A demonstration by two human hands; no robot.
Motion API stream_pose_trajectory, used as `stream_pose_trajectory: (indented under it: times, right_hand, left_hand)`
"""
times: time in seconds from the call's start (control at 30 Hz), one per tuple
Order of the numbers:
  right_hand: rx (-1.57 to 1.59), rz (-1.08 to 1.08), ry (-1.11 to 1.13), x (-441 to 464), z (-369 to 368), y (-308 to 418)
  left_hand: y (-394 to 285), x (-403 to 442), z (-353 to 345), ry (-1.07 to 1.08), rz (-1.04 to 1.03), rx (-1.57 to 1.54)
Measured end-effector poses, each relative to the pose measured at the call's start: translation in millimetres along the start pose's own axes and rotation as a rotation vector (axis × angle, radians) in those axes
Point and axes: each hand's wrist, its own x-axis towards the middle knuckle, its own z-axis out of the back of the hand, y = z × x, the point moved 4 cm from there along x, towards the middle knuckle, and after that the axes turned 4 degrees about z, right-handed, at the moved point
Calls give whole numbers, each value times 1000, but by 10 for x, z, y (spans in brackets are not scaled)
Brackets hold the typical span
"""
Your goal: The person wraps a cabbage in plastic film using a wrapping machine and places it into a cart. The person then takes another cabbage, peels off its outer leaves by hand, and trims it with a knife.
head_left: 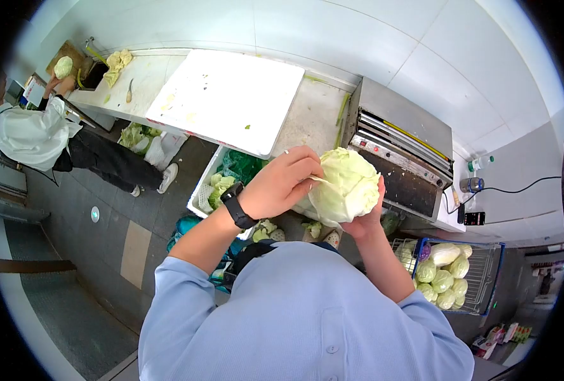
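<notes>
A pale green cabbage (345,185) is held up in front of my body, above the gap between the counter and me. My right hand (365,219) supports it from below and the right side, fingers curled round it. My left hand (285,181), with a black watch at the wrist, pinches the edge of an outer leaf on the cabbage's left side. Behind it, a large white board (228,98) lies on the counter with small leaf scraps on it. Below my left forearm, a white crate (200,190) holds loose leaves and a green bag.
A metal wrapping machine (402,149) stands right of the board. A blue-edged cart (485,279) at the right holds several cabbages (444,279). At far left a co-worker (34,136) handles another cabbage (63,67). A knife (129,92) lies on the counter (148,71). Leaves lie on the floor.
</notes>
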Motion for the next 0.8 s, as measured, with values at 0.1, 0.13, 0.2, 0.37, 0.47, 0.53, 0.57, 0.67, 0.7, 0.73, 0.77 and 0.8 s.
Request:
stream_pose_trajectory:
  times: [0.1, 0.13, 0.2, 0.37, 0.47, 0.53, 0.57, 0.67, 0.7, 0.73, 0.77, 0.8]
  right_hand:
    - [17, -7, -32, 11, -15, -16]
    - [19, -6, -40, 5, -29, -17]
    - [0, 8, -68, -11, -45, -6]
    - [10, 40, -130, -38, -172, 32]
    - [87, 27, 11, -31, -113, 58]
    - [156, -4, 122, -39, -143, 53]
    - [123, 9, 115, -22, -135, 54]
    - [33, 60, 37, -10, -136, 39]
    - [9, 73, -26, -8, -161, 44]
    - [-16, 86, -88, -8, -162, 47]
    - [4, 76, -51, -2, -149, 42]
    - [24, 68, -14, 8, -117, 40]
  left_hand:
    - [-34, -40, -41, -65, 12, 70]
    - [-52, -49, -25, -62, 26, 77]
    - [-103, -68, -14, -59, 29, 93]
    - [-245, -174, 46, -26, 46, 35]
    - [-335, -96, 85, -105, 250, -44]
    - [-219, -71, 74, -54, 233, -68]
    - [-158, -54, 60, -30, 221, -79]
    - [-93, -59, 19, -82, 172, -80]
    - [-80, -63, 13, -104, 151, -76]
    - [-60, -76, -1, -87, 181, -88]
    - [-47, -95, -15, -70, 211, -101]
    - [-48, -100, -24, -52, 239, -113]
